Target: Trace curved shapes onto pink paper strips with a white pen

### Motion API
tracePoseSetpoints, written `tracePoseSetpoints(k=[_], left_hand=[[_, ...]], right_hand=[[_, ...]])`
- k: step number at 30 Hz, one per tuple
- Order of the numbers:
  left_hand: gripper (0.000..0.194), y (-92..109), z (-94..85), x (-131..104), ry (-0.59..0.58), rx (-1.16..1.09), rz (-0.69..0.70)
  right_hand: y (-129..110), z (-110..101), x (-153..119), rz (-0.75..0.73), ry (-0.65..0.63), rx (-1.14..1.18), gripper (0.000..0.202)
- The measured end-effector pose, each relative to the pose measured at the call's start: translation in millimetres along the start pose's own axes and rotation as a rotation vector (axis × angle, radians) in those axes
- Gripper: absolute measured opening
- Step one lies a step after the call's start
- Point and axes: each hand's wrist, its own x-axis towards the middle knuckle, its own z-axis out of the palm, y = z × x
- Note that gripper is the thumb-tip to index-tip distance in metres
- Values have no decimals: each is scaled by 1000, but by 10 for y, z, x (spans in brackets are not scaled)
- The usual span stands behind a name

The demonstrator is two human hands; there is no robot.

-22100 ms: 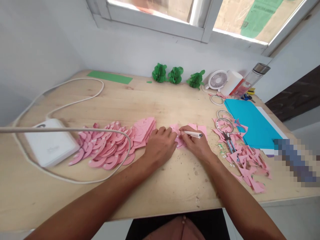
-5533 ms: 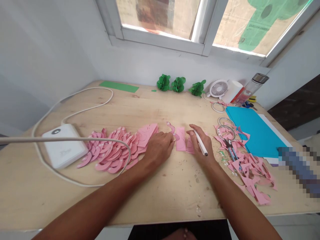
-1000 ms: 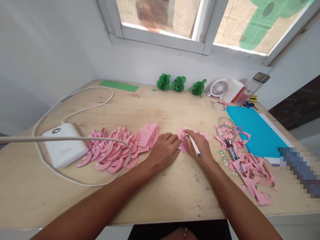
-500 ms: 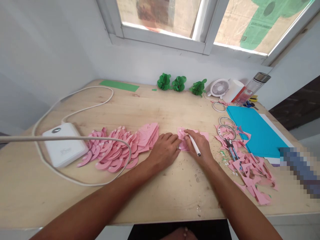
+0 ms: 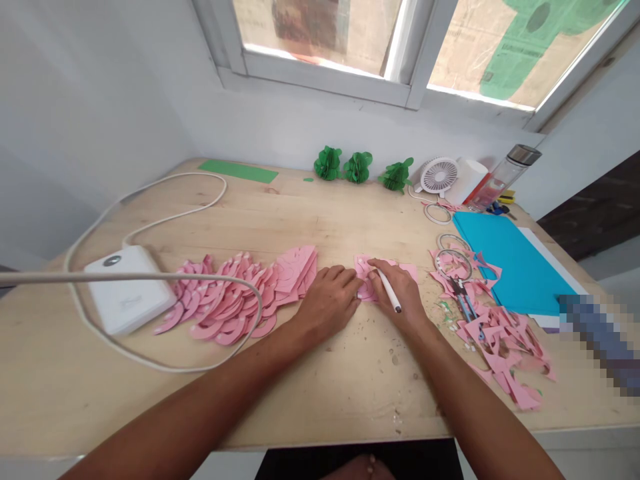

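Observation:
My right hand (image 5: pixel 406 293) grips a white pen (image 5: pixel 389 290) whose dark end points back toward me. The writing tip is hidden by the fingers, over a pink sheet of paper (image 5: pixel 411 270) with curved outlines on it. Lying flat with fingers extended, my left hand (image 5: pixel 327 297) touches the left edge of that sheet. To its left are a stack of pink paper pieces (image 5: pixel 300 263) with lines drawn on them and a heap of curved pink cut-outs (image 5: pixel 233 303).
A white power bank (image 5: pixel 133 293) with a looping cable (image 5: pixel 165 367) occupies the left. Pink scraps (image 5: pixel 510 353), scissors (image 5: pixel 465 303) and a blue folder (image 5: pixel 510 263) are on the right. Green paper ornaments (image 5: pixel 357 167), a small fan (image 5: pixel 440 175) and a bottle (image 5: pixel 505 179) stand at the back.

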Motion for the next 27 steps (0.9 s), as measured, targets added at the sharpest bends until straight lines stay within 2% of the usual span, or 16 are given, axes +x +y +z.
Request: tracePoseSetpoints(k=[27], left_hand=[[20,-1,1,2,11,0,6]], right_hand=[[-17,-21,-1,2,3,-9,31]])
